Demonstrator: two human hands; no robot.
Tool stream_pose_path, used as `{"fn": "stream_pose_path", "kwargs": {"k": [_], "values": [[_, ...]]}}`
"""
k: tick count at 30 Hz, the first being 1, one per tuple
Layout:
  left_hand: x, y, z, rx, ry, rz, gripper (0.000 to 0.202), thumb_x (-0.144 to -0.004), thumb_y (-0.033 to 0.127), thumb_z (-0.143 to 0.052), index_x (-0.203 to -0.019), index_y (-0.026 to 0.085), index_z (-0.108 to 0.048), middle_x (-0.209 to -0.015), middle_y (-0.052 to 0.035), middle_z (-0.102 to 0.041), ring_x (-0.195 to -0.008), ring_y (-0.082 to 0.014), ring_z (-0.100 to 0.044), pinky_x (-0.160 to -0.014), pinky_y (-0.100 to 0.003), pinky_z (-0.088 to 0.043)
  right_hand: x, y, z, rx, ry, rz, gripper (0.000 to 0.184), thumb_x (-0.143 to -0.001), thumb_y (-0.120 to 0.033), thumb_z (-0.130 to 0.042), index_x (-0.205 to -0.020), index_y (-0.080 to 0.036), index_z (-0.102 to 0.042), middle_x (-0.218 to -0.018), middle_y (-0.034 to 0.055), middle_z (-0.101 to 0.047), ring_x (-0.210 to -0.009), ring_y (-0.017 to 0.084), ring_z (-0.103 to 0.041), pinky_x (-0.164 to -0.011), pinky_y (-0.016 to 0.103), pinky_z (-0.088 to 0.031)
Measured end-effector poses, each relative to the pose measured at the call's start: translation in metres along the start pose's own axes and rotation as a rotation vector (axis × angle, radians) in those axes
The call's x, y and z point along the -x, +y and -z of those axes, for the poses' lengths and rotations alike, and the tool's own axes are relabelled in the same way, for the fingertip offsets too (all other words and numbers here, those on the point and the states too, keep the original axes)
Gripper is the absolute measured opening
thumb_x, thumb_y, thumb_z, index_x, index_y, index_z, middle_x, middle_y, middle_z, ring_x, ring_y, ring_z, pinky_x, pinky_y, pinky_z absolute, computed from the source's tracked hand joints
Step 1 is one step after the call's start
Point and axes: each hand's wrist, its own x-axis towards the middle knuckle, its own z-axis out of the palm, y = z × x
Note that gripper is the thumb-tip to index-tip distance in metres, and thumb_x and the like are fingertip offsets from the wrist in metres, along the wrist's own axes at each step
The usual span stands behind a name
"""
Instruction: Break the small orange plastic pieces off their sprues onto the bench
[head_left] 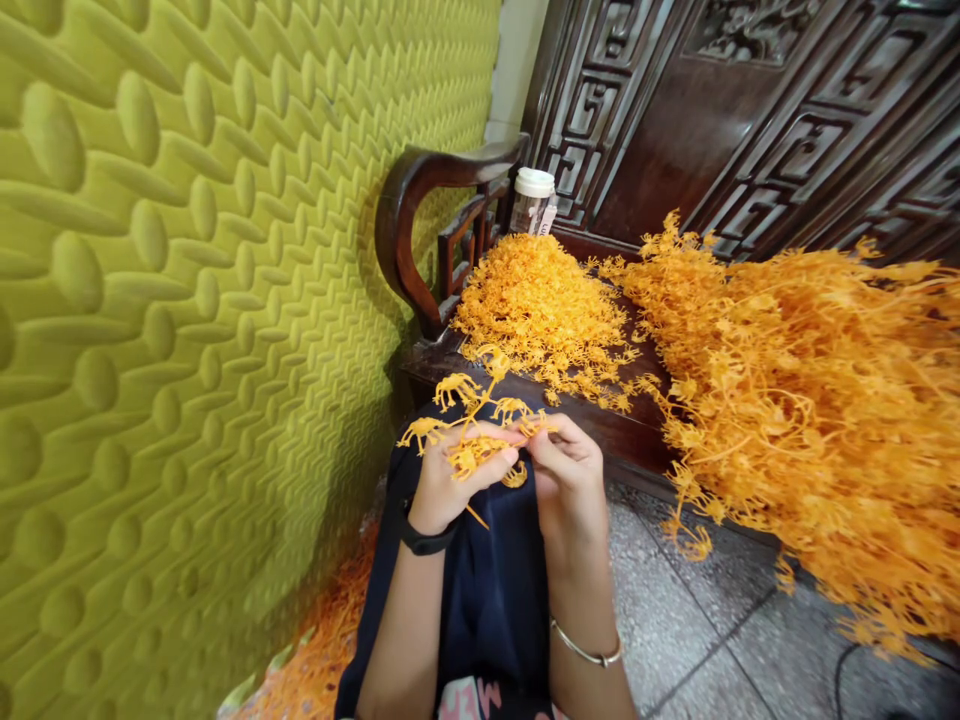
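Note:
Over my lap, my left hand [450, 480] is closed around an orange plastic branch [491, 395] with several small flower-like heads. A bare bit of stem sticks out below that hand. The fingers of my right hand [570, 460] pinch one small orange head [534, 424] at the branch's right side. Both hands nearly touch. Just beyond them, a heap of loose orange pieces [540, 310] lies on the dark wooden bench [622, 435]. Parts of the branch are hidden behind my fingers.
A large bundle of orange branches [810, 400] covers the bench's right side and hangs over its edge. Behind the heap stands a white-lidded jar [533, 200]. The bench's armrest [409, 220] rises near the yellow padded wall [225, 300]. More orange stems [330, 640] lie at lower left.

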Motion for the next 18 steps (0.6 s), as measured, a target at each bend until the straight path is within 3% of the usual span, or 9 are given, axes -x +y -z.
{"fn": "stream_pose_path", "kwargs": {"k": [4, 9, 13, 18], "values": [[0.000, -0.003, 0.003, 0.021, -0.047, -0.025, 0.021, -0.068, 0.037, -0.069, -0.080, 0.020, -0.073, -0.062, -0.0036, -0.065, -0.048, -0.0130, -0.055, -0.042, -0.025, -0.042, 0.001, 0.003, -0.005, -0.119, -0.003, -0.092, 0.008, -0.061, -0.028, -0.073, -0.062, -0.023, -0.067, -0.066, -0.0016, -0.066, -0.060, 0.013, -0.058, -0.067, 0.028, -0.048], [0.001, -0.003, 0.005, -0.011, -0.027, -0.044, 0.021, -0.069, 0.036, -0.068, -0.082, 0.021, -0.074, -0.066, -0.0054, -0.068, -0.062, -0.0193, -0.063, -0.048, -0.027, -0.048, 0.005, 0.013, -0.010, -0.202, -0.014, -0.149, 0.014, -0.062, -0.033, -0.071, -0.065, -0.024, -0.061, -0.073, -0.0012, -0.066, -0.066, 0.015, -0.060, -0.071, 0.031, -0.050], [0.001, 0.000, 0.004, -0.043, -0.043, -0.114, 0.017, -0.072, 0.031, -0.066, -0.084, 0.023, -0.074, -0.078, -0.0054, -0.072, -0.077, -0.0221, -0.067, -0.063, -0.032, -0.054, 0.007, 0.020, -0.010, -0.250, 0.054, -0.172, 0.020, -0.062, -0.040, -0.072, -0.067, -0.025, -0.059, -0.078, -0.0009, -0.065, -0.071, 0.015, -0.060, -0.072, 0.030, -0.051], [0.000, 0.003, 0.005, -0.112, -0.084, -0.200, 0.017, -0.075, 0.026, -0.064, -0.088, 0.022, -0.074, -0.091, -0.0049, -0.073, -0.084, -0.0210, -0.068, -0.081, -0.032, -0.053, 0.007, 0.023, -0.009, -0.199, 0.015, -0.133, 0.022, -0.066, -0.045, -0.070, -0.067, -0.025, -0.061, -0.079, -0.0001, -0.066, -0.071, 0.015, -0.061, -0.073, 0.031, -0.053]]}}
